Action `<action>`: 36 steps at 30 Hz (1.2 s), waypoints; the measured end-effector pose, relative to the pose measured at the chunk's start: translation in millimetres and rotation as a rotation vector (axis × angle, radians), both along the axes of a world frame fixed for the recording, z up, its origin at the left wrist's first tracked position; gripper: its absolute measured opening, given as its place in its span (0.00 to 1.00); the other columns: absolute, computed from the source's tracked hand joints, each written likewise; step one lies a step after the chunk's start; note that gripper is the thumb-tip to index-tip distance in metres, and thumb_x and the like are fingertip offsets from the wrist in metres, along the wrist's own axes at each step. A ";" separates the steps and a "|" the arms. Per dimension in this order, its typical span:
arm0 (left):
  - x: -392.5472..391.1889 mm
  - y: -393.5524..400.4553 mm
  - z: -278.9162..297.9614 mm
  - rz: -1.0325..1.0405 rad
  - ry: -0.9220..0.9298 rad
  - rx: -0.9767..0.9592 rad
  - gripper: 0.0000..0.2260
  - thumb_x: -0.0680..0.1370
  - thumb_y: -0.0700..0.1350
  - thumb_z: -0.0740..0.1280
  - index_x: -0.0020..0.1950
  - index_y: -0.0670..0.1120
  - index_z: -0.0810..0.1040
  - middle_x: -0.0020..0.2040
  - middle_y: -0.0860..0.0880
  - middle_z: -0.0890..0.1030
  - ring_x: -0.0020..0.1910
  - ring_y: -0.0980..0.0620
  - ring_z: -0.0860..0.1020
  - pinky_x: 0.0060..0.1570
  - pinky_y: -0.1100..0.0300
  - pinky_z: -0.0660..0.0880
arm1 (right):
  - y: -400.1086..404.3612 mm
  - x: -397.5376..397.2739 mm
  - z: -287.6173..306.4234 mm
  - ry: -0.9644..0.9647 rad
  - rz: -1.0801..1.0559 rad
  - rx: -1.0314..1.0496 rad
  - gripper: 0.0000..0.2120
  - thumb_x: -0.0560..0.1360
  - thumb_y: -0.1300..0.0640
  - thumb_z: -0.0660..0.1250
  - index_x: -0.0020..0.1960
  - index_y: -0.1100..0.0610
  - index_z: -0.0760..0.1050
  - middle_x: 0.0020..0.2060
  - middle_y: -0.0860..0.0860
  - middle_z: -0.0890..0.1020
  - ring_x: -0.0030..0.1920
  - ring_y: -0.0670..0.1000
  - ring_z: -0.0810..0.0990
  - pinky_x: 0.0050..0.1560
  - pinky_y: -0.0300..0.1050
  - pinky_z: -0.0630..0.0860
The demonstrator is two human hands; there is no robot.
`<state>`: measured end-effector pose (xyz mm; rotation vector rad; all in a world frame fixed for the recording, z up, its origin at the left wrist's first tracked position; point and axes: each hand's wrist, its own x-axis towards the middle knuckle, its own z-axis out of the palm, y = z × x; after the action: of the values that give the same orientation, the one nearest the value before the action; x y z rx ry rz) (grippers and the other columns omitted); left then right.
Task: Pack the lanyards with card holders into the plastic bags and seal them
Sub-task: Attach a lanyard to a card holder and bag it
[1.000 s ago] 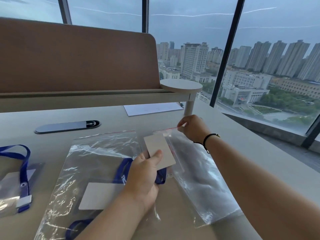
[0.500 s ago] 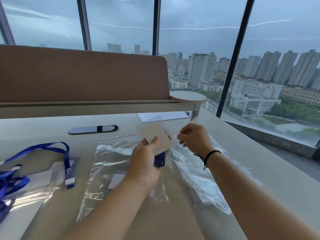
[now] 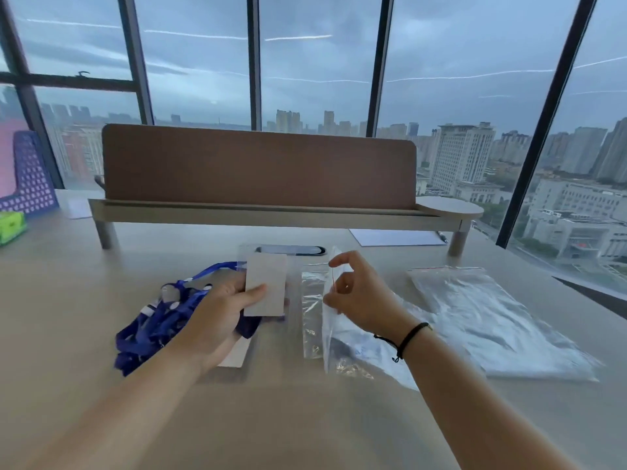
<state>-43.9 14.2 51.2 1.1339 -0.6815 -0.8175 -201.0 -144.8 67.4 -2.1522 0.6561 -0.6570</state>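
- My left hand point(image 3: 217, 320) grips one card holder point(image 3: 265, 284), thumb across its face; my right hand point(image 3: 356, 296) pinches the mouth of one plastic bag point(image 3: 317, 320), its other fingers curled.
- A heap of blue lanyards point(image 3: 152, 320) lies under my left hand; too tangled to count.
- One stack of spare bags point(image 3: 488, 317) lies right on the desk point(image 3: 305, 418); its count is unclear.

The left hand point(image 3: 217, 313) now lifts the card holder point(image 3: 265, 283) clear of the bag point(image 3: 319, 320), which the right hand point(image 3: 356, 300) holds upright.

glossy clear plastic bag point(image 3: 314, 313), matt card holder point(image 3: 265, 283)
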 end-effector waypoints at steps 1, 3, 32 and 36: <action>6.1 7.9 -0.7 0.017 0.011 -0.011 0.13 0.82 0.36 0.59 0.64 0.37 0.78 0.58 0.33 0.81 0.56 0.35 0.81 0.54 0.40 0.79 | 11.2 10.3 -7.1 0.013 0.017 0.011 0.22 0.73 0.64 0.71 0.61 0.50 0.67 0.33 0.48 0.77 0.29 0.44 0.74 0.30 0.36 0.73; 13.4 19.3 -2.9 0.028 0.032 -0.030 0.14 0.82 0.36 0.59 0.64 0.37 0.77 0.57 0.34 0.82 0.54 0.36 0.81 0.47 0.48 0.81 | 30.8 28.8 -21.3 0.054 0.050 0.010 0.25 0.71 0.63 0.72 0.63 0.48 0.66 0.33 0.48 0.78 0.32 0.46 0.76 0.34 0.38 0.75; 17.7 30.8 -29.6 0.014 -0.434 0.157 0.17 0.80 0.33 0.61 0.53 0.51 0.85 0.52 0.47 0.87 0.55 0.48 0.84 0.64 0.43 0.74 | 58.7 33.9 -50.4 -0.144 -0.063 0.101 0.15 0.71 0.66 0.68 0.52 0.49 0.82 0.31 0.48 0.82 0.30 0.47 0.77 0.36 0.42 0.77; 18.7 34.3 -34.8 -0.036 -0.785 0.217 0.19 0.79 0.39 0.61 0.60 0.61 0.81 0.51 0.50 0.86 0.51 0.41 0.82 0.54 0.41 0.77 | 54.9 33.9 -47.3 -0.199 -0.087 0.184 0.14 0.72 0.67 0.67 0.50 0.50 0.83 0.33 0.51 0.84 0.32 0.50 0.80 0.41 0.50 0.81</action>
<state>-25.3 48.5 16.5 1.6616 -1.2808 -0.4596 -167.1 -89.9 20.1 -1.8695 0.6773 -0.8134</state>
